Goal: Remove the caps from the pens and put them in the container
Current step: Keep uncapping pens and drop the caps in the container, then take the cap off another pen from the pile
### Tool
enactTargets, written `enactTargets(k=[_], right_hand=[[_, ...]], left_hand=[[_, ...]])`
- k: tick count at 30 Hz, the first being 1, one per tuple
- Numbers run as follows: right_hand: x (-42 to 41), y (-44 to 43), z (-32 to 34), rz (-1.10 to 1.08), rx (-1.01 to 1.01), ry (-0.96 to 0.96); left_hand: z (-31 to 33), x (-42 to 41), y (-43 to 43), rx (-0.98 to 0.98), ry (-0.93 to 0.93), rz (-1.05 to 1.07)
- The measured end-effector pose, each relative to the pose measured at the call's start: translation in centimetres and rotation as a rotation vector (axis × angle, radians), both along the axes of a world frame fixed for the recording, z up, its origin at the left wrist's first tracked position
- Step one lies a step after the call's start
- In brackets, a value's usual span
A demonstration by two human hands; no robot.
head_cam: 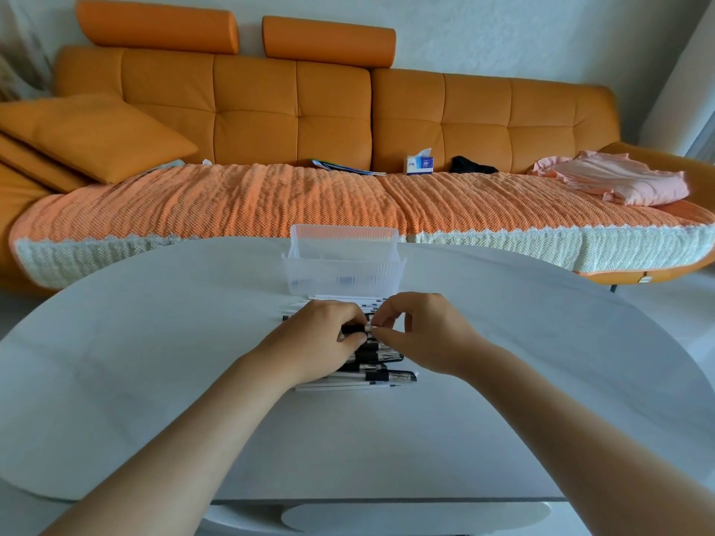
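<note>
1. Both hands were closed on one pen [354, 329]. Our left hand [325, 342] curled round its black section, and our right hand [429, 330] pinched the pale end, which we took for the cap [372, 327], between thumb and fingertips [381, 335]. The two grips almost touched, the right at 3 o'clock of the left.
2. We judged this to be the cap-pulling step on that pen. Our fingers hid the joint, so we could not tell whether the cap had begun to come off.
3. We judged that the next move called for a straight pull along the pen's axis. The left hand would draw toward 9 o'clock and the right toward 3 o'clock, without bending the barrel. After that would come a short carry toward 12 o'clock and a release over the open top of the container [344, 274].
4. We held the pen just above the pile of pens [371, 377]. The pile lay on the white table [154, 342] directly under both hands, its pens lying crosswise from 9 to 3 o'clock. It showed past our hands at 12 and 6 o'clock.
5. At 12 o'clock of the grip, just beyond the farthest pens, stood the clear ribbed container. We could not tell whether it touched them. Faint dark shapes showed through its wall, too blurred for us to name.
</note>
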State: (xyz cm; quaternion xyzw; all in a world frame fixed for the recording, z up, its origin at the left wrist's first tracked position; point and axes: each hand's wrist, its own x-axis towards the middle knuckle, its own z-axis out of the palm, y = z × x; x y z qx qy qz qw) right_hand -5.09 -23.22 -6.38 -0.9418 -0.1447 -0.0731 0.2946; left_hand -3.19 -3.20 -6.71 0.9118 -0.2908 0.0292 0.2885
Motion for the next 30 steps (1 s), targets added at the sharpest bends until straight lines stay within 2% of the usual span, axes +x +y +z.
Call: enactTargets(k=[4,8,15,20,27,30], right_hand=[[-0.4,0.1,-0.1,0.022,-0.045,-0.023],[-0.2,0.0,-0.1,0.014,-0.050,-0.015],[-0.4,-0.4,0.2,0.013,-0.068,0.079],[-0.5,-0.8,0.3,0.016,-0.112,0.040],[-0.4,-1.0,0.2,0.014,-0.139,0.100],[-0.6,-1.1,0.3,0.029,-0.145,0.064]], left_hand=[[0.0,0.0,-0.1,0.004,0.011,-0.001],[0.2,-0.1,0.1,0.057,-0.065,0.026],[0.2,0.1,-0.2,-0.013,-0.007,0.008],[-0.1,0.4,-0.5,-0.003,0.002,-0.016],[-0.3,0.3,-0.6,0.051,-0.116,0.029],[-0.3,0.1,-0.6,0.069,-0.172,0.049]])
